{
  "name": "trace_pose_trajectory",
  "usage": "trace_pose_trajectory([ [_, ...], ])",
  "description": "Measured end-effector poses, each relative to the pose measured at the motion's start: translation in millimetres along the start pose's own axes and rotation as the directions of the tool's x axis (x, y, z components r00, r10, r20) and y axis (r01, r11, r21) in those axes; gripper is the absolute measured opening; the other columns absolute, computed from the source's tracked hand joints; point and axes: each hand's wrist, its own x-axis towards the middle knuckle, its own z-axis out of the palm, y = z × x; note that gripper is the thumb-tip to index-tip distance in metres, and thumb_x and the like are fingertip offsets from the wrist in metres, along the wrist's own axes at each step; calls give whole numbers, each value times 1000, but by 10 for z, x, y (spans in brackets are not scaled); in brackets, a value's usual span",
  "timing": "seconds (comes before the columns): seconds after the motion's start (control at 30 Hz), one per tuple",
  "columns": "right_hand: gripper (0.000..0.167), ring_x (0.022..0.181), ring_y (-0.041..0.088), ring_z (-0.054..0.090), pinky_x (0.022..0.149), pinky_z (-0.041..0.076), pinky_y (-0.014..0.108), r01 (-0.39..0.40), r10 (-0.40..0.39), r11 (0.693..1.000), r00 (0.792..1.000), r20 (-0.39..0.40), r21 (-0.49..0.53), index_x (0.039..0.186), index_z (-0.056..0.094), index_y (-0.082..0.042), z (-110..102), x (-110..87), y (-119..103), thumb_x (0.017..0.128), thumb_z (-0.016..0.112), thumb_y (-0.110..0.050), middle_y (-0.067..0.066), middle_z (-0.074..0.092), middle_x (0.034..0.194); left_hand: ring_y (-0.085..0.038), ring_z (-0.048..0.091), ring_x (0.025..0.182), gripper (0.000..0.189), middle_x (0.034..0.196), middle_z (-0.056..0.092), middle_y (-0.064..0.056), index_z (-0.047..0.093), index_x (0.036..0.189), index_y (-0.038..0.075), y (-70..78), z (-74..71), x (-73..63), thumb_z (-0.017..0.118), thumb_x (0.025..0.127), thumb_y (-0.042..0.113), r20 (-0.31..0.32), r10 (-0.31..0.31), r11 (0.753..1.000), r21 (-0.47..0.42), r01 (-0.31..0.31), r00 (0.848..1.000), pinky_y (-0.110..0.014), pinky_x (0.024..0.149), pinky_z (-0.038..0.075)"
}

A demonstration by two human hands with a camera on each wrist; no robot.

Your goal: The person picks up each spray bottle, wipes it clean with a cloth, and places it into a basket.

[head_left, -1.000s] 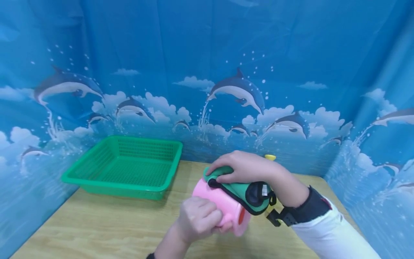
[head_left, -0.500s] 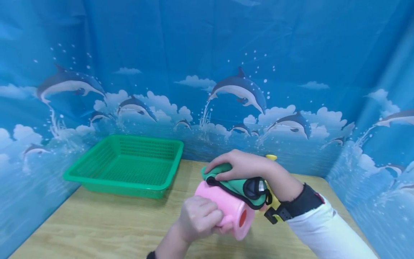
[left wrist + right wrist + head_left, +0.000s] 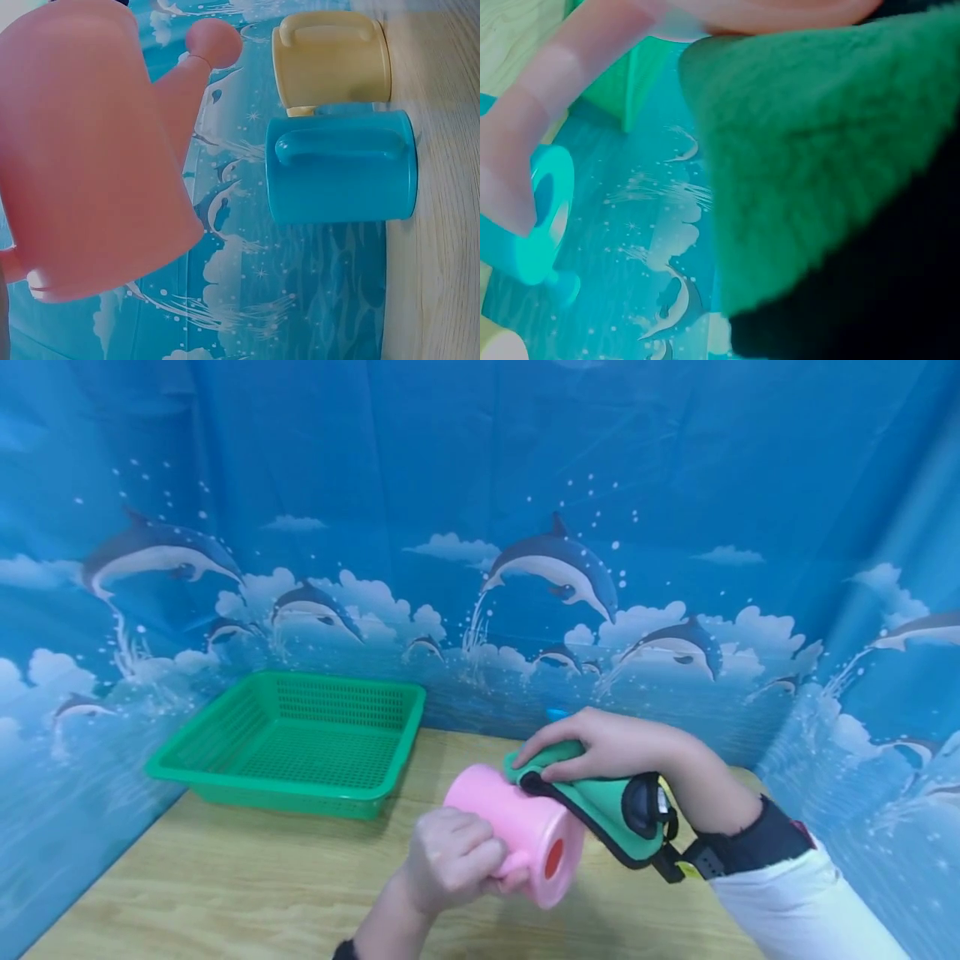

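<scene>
A pink watering can (image 3: 498,802) is tilted on its side above the table, its base with a red-orange disc turned toward me. My left hand (image 3: 453,856) grips its handle. My right hand (image 3: 592,747) holds a green cloth (image 3: 600,802) with black edging, fingers over its top and thumb at its side. The cloth lies along the can's upper right side, near the base. Fuzzy green pile of the cloth shows close up in the right wrist view, and the can's spout (image 3: 555,75) reaches down to the left there. In the left wrist view the can's body (image 3: 97,157) fills the left side.
A green perforated basket (image 3: 292,797) stands on the wooden table (image 3: 225,877) at the back left. A blue watering can (image 3: 341,180) and a yellow watering can (image 3: 334,64) stand side by side, mostly hidden behind my right arm in the head view. A dolphin-print curtain (image 3: 450,460) surrounds the table.
My right hand and the cloth have moved to the right along the pink watering can, uncovering more of its body. The can has shifted slightly left and its base faces me more.
</scene>
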Motion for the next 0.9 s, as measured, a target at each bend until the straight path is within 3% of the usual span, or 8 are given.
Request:
trace_pose_trajectory([
  [0.2,29,119,16,58,92,51,30,1,-1,1000,1000,-25,-10,126,63,-26,21,-210,40,99,55,-32,-5,63,127,4,24,42,46,47,34,14,37,54,21,-12,6,-8,49,98,30,3,13,1000,-4,-13,1000,-7,43,22],
  [0.43,30,118,15,60,92,52,31,64,-64,998,997,-53,6,126,63,-21,14,-327,50,100,54,-30,-3,65,125,4,29,41,44,48,38,14,39,55,21,-8,23,-51,53,95,31,-25,21,1000,-14,-21,999,-6,43,23],
  [0.63,30,121,18,57,95,50,33,18,-20,1000,997,-73,-15,127,62,-25,29,-221,20,99,53,-34,-5,63,127,3,28,41,44,48,38,13,38,55,20,1,48,-39,54,94,30,-45,27,1000,-4,-27,999,-8,42,22],
  [0.9,28,113,11,59,88,50,28,3,-4,1000,998,-58,-15,126,62,-26,82,65,-37,99,55,-29,-7,63,126,4,26,41,44,48,36,13,37,54,20,59,49,-14,54,94,29,-47,12,1000,-2,-12,999,-7,43,18],
])
